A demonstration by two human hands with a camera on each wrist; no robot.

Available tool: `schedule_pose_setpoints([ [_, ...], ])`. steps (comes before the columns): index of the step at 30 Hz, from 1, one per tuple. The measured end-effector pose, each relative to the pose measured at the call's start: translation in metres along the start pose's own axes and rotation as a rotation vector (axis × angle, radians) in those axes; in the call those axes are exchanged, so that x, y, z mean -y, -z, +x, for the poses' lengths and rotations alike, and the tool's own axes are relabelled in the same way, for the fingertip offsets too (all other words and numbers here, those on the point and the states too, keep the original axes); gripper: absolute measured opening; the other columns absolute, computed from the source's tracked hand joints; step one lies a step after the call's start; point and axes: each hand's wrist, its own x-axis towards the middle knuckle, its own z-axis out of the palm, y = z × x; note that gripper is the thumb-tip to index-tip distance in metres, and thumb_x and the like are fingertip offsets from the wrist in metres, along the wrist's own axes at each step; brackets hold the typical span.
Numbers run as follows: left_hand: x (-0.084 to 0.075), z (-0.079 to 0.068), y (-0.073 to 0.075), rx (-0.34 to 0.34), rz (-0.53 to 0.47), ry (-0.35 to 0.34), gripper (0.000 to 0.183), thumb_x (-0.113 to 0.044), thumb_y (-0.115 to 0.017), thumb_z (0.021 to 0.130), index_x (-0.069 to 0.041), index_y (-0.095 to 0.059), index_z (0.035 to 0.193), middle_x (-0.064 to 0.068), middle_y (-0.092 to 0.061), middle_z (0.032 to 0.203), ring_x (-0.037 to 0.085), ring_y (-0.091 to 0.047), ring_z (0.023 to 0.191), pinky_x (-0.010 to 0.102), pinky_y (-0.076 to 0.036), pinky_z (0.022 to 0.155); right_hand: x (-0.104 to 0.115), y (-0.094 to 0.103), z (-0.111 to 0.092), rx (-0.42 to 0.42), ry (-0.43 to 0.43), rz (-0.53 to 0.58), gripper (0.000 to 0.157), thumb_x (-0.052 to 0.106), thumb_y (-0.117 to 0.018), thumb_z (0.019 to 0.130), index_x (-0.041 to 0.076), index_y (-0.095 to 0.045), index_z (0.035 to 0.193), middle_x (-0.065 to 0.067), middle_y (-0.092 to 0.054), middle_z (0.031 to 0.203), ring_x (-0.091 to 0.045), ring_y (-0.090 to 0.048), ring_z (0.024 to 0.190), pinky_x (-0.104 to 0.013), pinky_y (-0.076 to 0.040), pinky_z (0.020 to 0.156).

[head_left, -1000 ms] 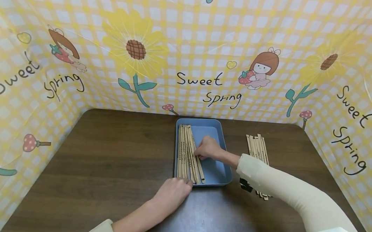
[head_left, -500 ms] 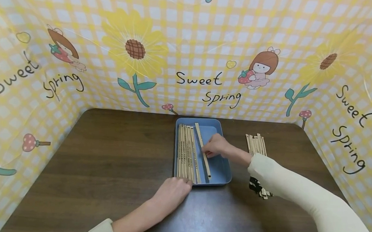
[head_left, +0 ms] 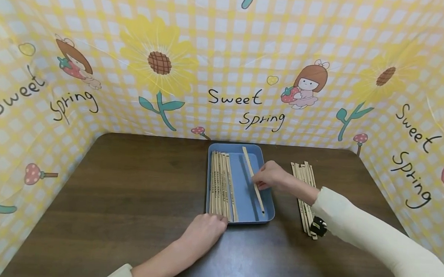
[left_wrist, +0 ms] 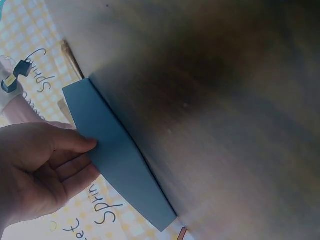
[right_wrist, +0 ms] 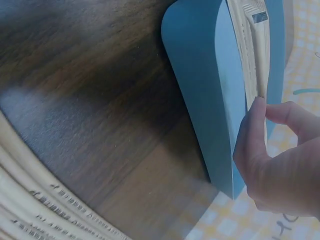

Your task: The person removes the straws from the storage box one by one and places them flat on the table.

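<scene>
Pale paper-wrapped stick (head_left: 250, 167) over the right half of the blue tray (head_left: 244, 206), pinched in the right hand (head_left: 273, 175).
Its long axis runs far to near, near end slanting right; the fingertips grip it around mid-length, from its right. The packed sticks (head_left: 221, 184) lie left, inside the tray; the left hand (head_left: 205, 229), farther off, grips the near wall.

- Tray (head_left: 242, 206): plain blue
- Slim packets (head_left: 221, 184) inside the tray: tan, dark lettering
- Pile (head_left: 302, 173) right of it: same tan
- Table (head_left: 128, 192) beneath it: dark brown wood grain
- Cloth (head_left: 226, 51) behind it: yellow-and-white check, sunflowers, black lettering
</scene>
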Motion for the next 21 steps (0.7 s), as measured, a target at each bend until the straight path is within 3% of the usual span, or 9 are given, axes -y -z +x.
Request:
schedule_pose_setpoints([
  [2, 0.000, 0.000, 0.000, 0.001, 0.003, 0.001, 0.023, 0.009, -0.072, 0.074, -0.008, -0.059, 0.069, 0.002, -0.063, 0.066, 0.016, -0.064, 0.059, 0.029, -0.053, 0.049, -0.003, 0.006, -0.003, 0.004, 0.011, 0.007, 0.017, 0.001, -0.065, 0.086, -0.004, -0.062, 0.069, -0.014, -0.065, 0.081, -0.018, -0.065, 0.070, -0.036, -0.060, 0.074],
  [9, 0.000, -0.001, 0.002, -0.012, -0.007, -0.006, 0.021, 0.009, -0.073, 0.077, -0.008, -0.061, 0.070, 0.003, -0.063, 0.066, 0.016, -0.064, 0.059, 0.029, -0.053, 0.049, -0.019, 0.027, -0.012, -0.047, -0.041, 0.005, 0.011, 0.000, -0.063, 0.083, -0.005, -0.063, 0.074, -0.017, -0.068, 0.095, -0.020, -0.065, 0.075, -0.035, -0.059, 0.075],
  [15, 0.001, -0.001, 0.003, -0.009, -0.015, -0.007, 0.022, 0.009, -0.073, 0.077, -0.008, -0.061, 0.070, 0.003, -0.062, 0.065, 0.017, -0.064, 0.059, 0.028, -0.052, 0.048, -0.035, 0.042, -0.020, -0.090, -0.057, -0.062, 0.017, 0.001, -0.062, 0.085, -0.013, -0.070, 0.091, -0.016, -0.068, 0.090, -0.016, -0.067, 0.070, -0.032, -0.060, 0.073],
  [21, 0.000, -0.001, 0.003, -0.020, -0.012, -0.017, 0.024, 0.010, -0.072, 0.077, -0.008, -0.059, 0.069, 0.002, -0.061, 0.064, 0.016, -0.063, 0.057, 0.028, -0.052, 0.048, -0.052, 0.052, -0.026, -0.112, -0.044, -0.092, 0.016, -0.002, -0.060, 0.085, -0.016, -0.069, 0.085, -0.015, -0.067, 0.084, -0.016, -0.066, 0.065, -0.032, -0.060, 0.070],
])
